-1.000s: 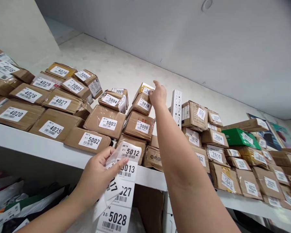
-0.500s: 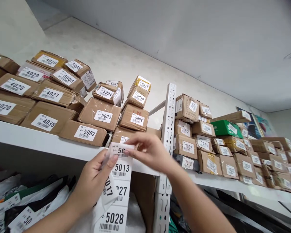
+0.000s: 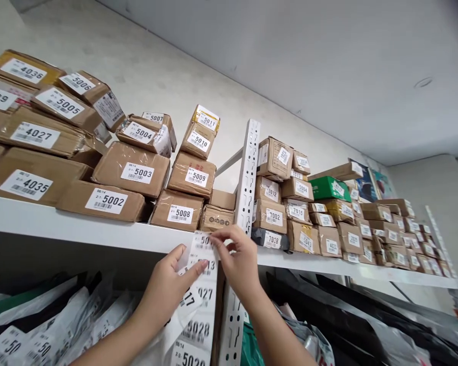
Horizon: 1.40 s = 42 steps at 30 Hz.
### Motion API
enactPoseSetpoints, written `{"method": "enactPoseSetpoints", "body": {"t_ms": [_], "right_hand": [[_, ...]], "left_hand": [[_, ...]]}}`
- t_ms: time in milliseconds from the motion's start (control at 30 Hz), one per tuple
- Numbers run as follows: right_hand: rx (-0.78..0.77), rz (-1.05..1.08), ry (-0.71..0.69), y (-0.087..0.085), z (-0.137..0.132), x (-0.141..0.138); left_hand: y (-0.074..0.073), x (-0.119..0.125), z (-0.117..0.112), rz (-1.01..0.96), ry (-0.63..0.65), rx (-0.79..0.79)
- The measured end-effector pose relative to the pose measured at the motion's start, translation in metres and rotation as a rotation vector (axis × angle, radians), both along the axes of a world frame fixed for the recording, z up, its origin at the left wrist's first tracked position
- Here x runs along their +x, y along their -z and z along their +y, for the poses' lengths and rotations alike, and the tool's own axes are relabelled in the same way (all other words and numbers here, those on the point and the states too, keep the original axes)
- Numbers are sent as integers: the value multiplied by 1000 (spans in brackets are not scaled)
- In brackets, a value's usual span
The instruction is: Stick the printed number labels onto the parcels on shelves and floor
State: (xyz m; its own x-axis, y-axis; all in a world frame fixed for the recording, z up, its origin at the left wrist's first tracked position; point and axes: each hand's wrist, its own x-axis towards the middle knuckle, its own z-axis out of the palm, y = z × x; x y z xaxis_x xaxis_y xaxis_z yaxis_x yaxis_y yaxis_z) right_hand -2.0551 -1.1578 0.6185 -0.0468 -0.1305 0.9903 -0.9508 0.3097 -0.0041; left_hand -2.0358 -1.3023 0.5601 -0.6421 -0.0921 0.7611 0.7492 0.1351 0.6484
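Observation:
My left hand (image 3: 171, 282) grips a strip of white barcode labels (image 3: 201, 315) between thumb and fingers. Numbers such as 5028 are printed down the strip, which hangs below the hand. A separate tilted label ending in 17 (image 3: 191, 301) lies across it. At the strip's top edge, the thumb and fingers of my right hand (image 3: 234, 256) pinch the uppermost label, whose number is partly covered. Just behind and above the hands stands a small unlabelled carton (image 3: 217, 218), beside the box marked 5008 (image 3: 178, 211).
A white shelf (image 3: 30, 216) bears several stacked brown boxes with number labels. A perforated white post (image 3: 248, 173) divides it from more boxes (image 3: 274, 216) at right. Plastic-wrapped parcels (image 3: 61, 325) fill the lower shelf. A green box (image 3: 330, 188) sits among the right-hand cartons.
The view has swung right, so the shelves shift left in it. Both hands and the label strip are lower against the shelf, uncovering box 5008 and the small carton. The right hand still pinches the top label.

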Motion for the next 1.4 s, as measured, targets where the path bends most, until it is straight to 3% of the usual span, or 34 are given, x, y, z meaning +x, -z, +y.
{"method": "enactPoseSetpoints", "body": {"t_ms": [100,167,267,333,467,567,667,833,1000,1133,1267,1400], "right_hand": [[-34,6,163,-20,8,-10],[24,-15,329,-30,10,-15],[45,17,617,-31,8,-15],[28,68,694,-27,8,-12],[189,46,500,-17,13,-5],[152,-11,218,-10,16,5],[221,-155,-63,-4,15,16],[102,-228,-100,-4,13,17],[13,-286,-123,-22,14,5],[-69,-50,106,-53,19,-7],[52,63,470,-90,18,-18],[248,51,843,-108,12,-18]], "left_hand": [[4,3,2,-24,50,-58],[6,4,1,-28,51,-34],[9,4,-3,-36,76,28],[10,4,-6,-21,81,45],[9,4,-9,12,61,57],[2,5,-8,68,34,31],[-7,4,-4,105,33,47],[-24,1,7,97,178,139],[-41,-2,14,149,-35,114],[-55,3,8,73,-68,-102],[-75,20,-4,198,-395,-446],[-101,28,-8,222,-659,-564]]}}
